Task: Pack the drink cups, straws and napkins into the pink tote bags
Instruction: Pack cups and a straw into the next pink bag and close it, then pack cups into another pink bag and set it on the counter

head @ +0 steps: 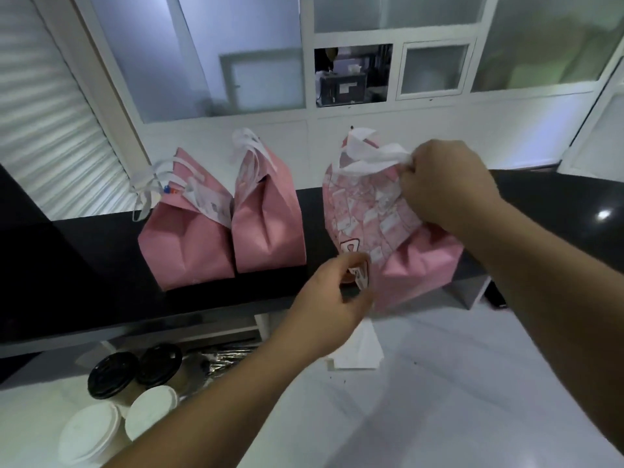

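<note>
The right hand (449,184) is pinching the white handles of the third pink tote bag (388,231) on the black counter (84,265). The left hand (332,298) is curling round something small at the bag's lower front. The remaining drink cups (131,393) are standing low to the left, nearer the left hand.

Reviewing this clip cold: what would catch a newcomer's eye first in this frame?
Three pink tote bags on the black counter: the patterned bag at right, two plain ones to its left. The right hand pinches the patterned bag's white handles, while the left hand grips its lower corner. At lower left stand four lidded cups, two black-lidded and two white-lidded.
</note>
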Tool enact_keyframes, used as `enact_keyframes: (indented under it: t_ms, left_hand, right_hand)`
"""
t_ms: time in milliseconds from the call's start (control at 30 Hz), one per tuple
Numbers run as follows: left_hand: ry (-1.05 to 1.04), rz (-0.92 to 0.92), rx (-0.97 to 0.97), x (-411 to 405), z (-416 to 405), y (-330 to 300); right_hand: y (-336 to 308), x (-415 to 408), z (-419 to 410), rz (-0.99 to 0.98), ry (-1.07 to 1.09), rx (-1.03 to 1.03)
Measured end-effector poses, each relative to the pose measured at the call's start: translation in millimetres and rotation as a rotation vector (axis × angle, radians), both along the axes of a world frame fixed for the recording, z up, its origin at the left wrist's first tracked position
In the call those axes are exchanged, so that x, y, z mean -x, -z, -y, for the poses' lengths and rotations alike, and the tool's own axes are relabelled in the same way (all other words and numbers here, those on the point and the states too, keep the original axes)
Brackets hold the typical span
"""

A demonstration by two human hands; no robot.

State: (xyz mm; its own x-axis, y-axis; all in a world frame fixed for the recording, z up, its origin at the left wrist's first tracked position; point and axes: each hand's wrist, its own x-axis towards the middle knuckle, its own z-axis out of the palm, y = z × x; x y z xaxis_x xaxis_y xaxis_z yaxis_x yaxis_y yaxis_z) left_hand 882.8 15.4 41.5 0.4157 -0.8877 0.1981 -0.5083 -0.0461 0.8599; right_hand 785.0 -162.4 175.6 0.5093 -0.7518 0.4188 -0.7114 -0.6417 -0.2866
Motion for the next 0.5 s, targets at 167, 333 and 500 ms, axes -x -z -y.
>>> enact_keyframes:
  t_ms: [167,333,500]
  left_hand:
    - [-0.038,0.027,-0.129,-33.0,34.9,7.0]
    - [-0.15,0.056,-0.129,-56.3,54.2,4.4]
    - [-0.246,0.097,-0.194,-76.7,69.2,20.3]
  right_hand:
    - [15.6,-65.2,36.5,0.065,0.02,-0.025]
    - [30.6,-114.3,55.8,0.121,-0.007,-0.099]
    - [41.4,-148.8,65.8,0.166,-0.045,-0.179]
